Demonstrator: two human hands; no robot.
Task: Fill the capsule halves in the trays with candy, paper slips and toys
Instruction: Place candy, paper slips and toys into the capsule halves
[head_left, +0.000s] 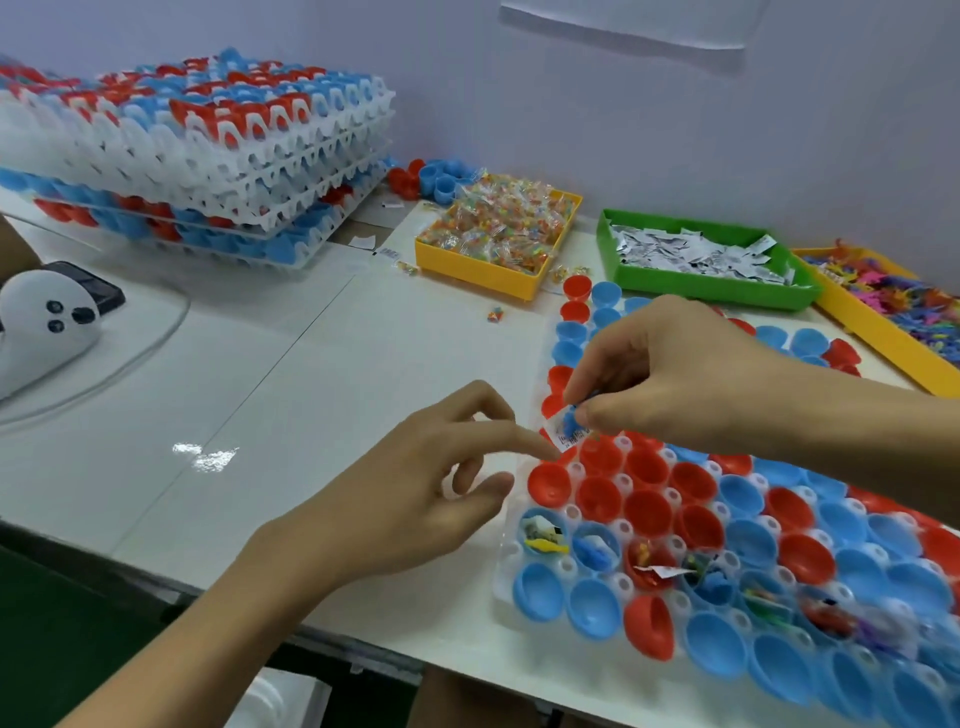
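Capsule halves (647, 512), red and blue, sit in the clear tray (511, 551) on my white tabletop (291, 374), the near rows partly filled.
Beyond it lie bins of candy (498, 228), paper slips (696, 254) and toys (893, 296). My left hand (415, 499) hovers loosely spread at the tray's edge; my right hand (670, 369) pinches a paper slip (567, 440) with what looks like a blue toy.
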